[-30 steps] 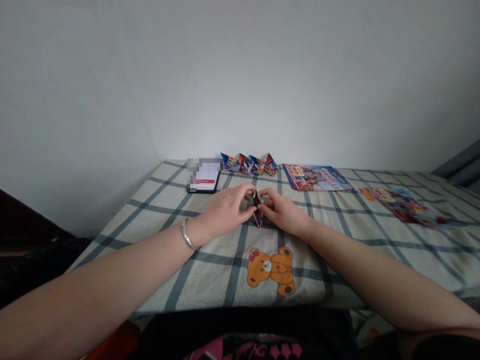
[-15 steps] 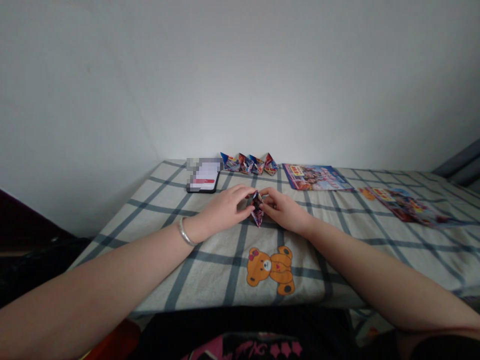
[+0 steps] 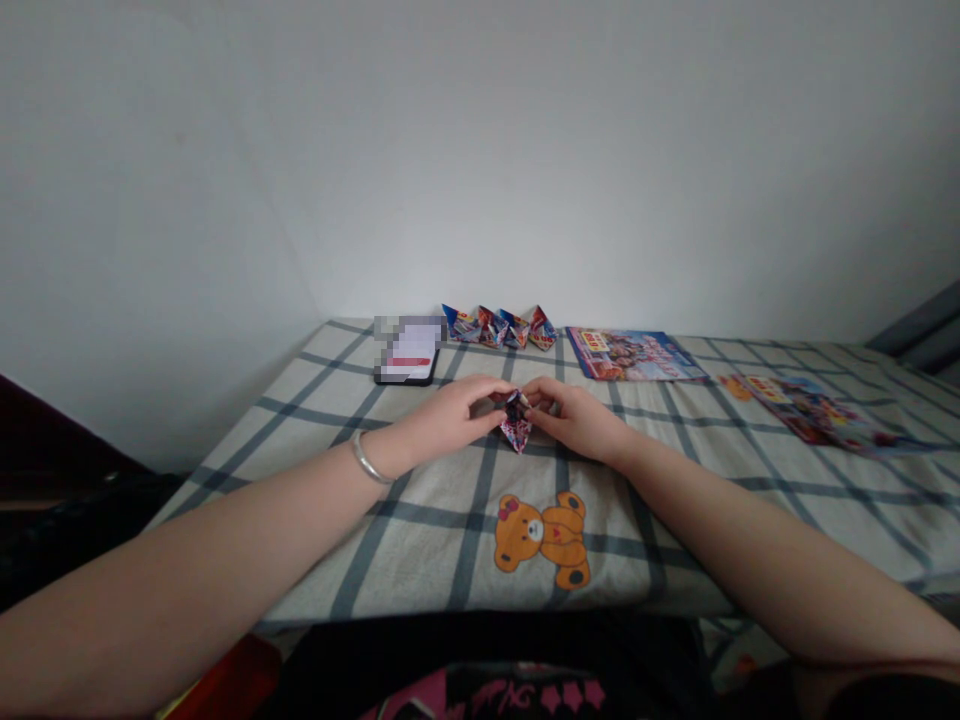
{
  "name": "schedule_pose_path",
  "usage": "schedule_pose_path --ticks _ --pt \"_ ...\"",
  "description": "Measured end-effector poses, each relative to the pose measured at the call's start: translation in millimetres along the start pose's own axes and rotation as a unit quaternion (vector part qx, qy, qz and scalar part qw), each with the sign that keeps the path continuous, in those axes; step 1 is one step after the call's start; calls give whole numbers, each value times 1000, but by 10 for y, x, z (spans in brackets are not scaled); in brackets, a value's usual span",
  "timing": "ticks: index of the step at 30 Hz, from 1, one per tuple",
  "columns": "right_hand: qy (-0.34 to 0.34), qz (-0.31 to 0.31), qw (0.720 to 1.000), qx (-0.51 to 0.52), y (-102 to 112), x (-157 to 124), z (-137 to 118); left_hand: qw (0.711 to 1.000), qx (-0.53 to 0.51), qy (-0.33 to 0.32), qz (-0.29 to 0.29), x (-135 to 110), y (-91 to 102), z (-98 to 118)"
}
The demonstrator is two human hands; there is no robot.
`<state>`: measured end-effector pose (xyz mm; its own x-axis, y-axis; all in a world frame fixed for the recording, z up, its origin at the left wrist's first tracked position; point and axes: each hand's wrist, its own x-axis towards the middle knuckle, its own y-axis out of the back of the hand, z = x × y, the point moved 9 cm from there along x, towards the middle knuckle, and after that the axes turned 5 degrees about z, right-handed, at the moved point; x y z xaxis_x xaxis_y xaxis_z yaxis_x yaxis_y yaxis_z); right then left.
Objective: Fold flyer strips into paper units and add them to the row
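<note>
A small folded piece of printed paper [image 3: 515,430] stands on the checked sheet [image 3: 420,530] between my two hands. My left hand [image 3: 448,419], with a silver bracelet at the wrist, pinches its left side with thumb and fingers. From the other side my right hand [image 3: 576,419] pinches the top of the same piece. The fingertips of both hands meet above the paper and hide its upper part.
Several finished folded paper shapes [image 3: 499,326] line up at the far edge by the wall. A phone [image 3: 407,353] lies left of them. Two printed leaflets [image 3: 631,354] [image 3: 806,408] lie to the right. An orange bear print [image 3: 543,531] marks the sheet near me.
Both hands have closed in over the top of the folded paper, and the paper now looks squatter and wider at its base. My arms have hardly moved.
</note>
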<state>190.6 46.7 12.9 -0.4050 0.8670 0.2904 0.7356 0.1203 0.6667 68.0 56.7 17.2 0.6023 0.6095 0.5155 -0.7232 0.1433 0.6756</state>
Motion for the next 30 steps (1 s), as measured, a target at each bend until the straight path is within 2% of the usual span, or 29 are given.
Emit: schedule_pose_path --ticks 12,18,30 --pt "-5 12 999 -45 49 -16 42 998 -45 25 -35 -5 -20 -49" --pt "-5 5 998 -56 63 -24 29 998 -31 -4 -54 -6 -23 -29" --pt "22 -14 999 -44 59 -6 84 995 -9 -76 -57 -13 -15 56"
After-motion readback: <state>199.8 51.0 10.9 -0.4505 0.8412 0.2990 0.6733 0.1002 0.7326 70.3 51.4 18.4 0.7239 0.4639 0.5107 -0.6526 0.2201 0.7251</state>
